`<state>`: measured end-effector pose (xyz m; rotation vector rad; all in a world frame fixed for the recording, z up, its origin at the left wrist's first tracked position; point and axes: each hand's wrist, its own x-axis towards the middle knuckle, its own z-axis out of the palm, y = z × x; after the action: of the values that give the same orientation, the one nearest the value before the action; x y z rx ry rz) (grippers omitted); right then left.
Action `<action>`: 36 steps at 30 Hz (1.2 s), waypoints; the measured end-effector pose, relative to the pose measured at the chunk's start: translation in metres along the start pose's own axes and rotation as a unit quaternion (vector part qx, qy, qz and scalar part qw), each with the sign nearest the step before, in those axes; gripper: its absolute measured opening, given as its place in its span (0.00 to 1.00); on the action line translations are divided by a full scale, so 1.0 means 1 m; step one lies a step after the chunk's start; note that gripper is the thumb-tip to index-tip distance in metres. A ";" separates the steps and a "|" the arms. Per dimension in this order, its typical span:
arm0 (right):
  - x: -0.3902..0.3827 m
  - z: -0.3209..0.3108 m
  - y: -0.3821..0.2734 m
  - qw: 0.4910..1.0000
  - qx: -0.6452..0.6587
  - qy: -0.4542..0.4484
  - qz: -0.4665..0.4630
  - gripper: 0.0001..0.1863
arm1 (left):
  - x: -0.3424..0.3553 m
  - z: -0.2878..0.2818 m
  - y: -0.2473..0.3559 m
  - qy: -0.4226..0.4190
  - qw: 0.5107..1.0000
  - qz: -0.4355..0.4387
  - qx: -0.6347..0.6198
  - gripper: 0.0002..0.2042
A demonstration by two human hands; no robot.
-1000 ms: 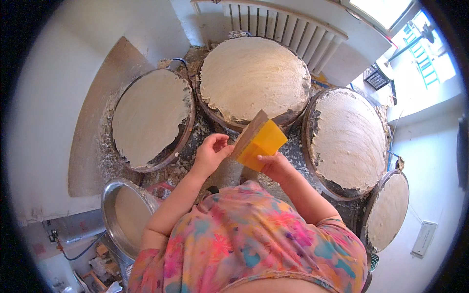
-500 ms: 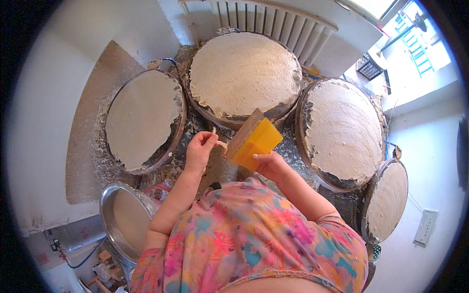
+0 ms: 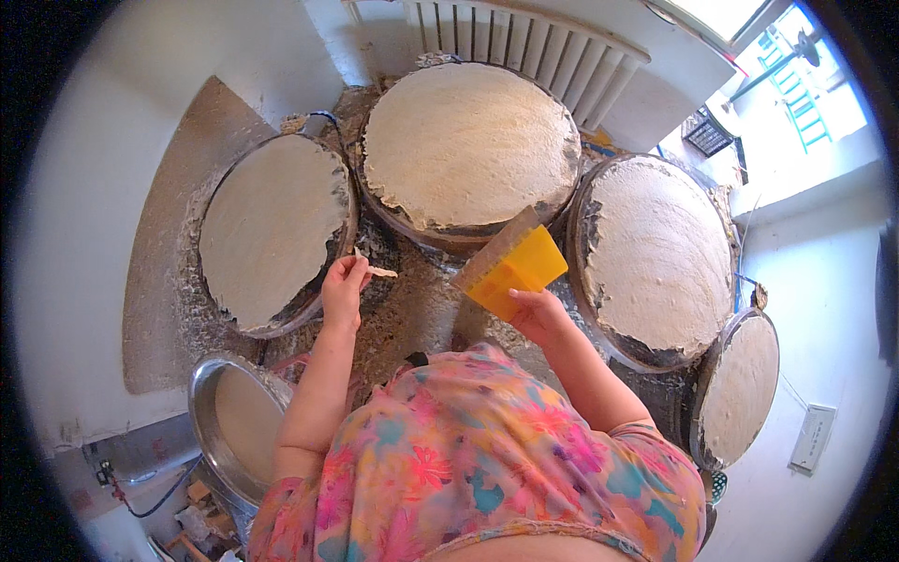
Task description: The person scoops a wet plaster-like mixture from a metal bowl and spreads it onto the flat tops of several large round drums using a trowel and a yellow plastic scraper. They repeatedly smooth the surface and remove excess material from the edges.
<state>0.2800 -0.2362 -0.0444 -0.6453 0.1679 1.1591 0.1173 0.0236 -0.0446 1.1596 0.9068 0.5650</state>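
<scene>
Pinched in the fingers of my left hand [image 3: 344, 288] is a thin scrap of batter [image 3: 382, 273], just right of the left griddle's [image 3: 272, 234] edge. My right hand [image 3: 540, 317] grips a yellow scraper [image 3: 530, 266], its batter-smeared blade edge pointing up and left. The scraper hangs below the big middle griddle [image 3: 468, 140], apart from my left hand. Pale batter coats the round tops of the left and middle griddles, with ragged edges and dark rim showing through.
Another batter-covered griddle [image 3: 651, 258] stands at the right, with a smaller one [image 3: 740, 389] beyond it. A metal basin [image 3: 208, 377] of pale batter is at lower left. A radiator [image 3: 524, 42] lines the back wall; a dark crate [image 3: 709, 133] sits by the window.
My left hand has moved left, away from the scraper, carrying the batter scrap. The scraper in my right hand has shifted slightly right.
</scene>
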 end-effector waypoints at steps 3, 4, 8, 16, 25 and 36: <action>-0.002 -0.003 0.002 1.000 -0.005 0.010 -0.002 0.24 | 0.019 -0.006 0.001 -0.002 0.999 -0.026 0.022 0.06; -0.002 -0.003 0.002 1.000 -0.006 0.010 -0.001 0.23 | 0.025 -0.008 0.001 -0.011 0.999 -0.027 0.043 0.06; -0.005 -0.006 0.003 1.000 -0.009 0.012 0.007 0.22 | 0.044 -0.007 -0.001 -0.017 0.996 -0.028 0.088 0.06; -0.010 -0.007 0.004 1.000 -0.019 0.019 0.005 0.22 | 0.085 -0.001 -0.006 -0.016 0.989 -0.022 0.149 0.06; -0.014 -0.013 0.006 1.000 -0.013 0.023 0.009 0.22 | 0.117 -0.005 -0.019 0.026 0.972 0.006 0.235 0.07; -0.010 -0.037 0.008 0.997 -0.033 0.067 -0.007 0.20 | 0.073 -0.031 -0.059 -0.037 0.980 -0.063 0.183 0.07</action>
<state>0.2761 -0.2621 -0.0729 -0.7826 0.2398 1.1126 0.1269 0.0782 -0.1265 1.4313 1.0393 0.2554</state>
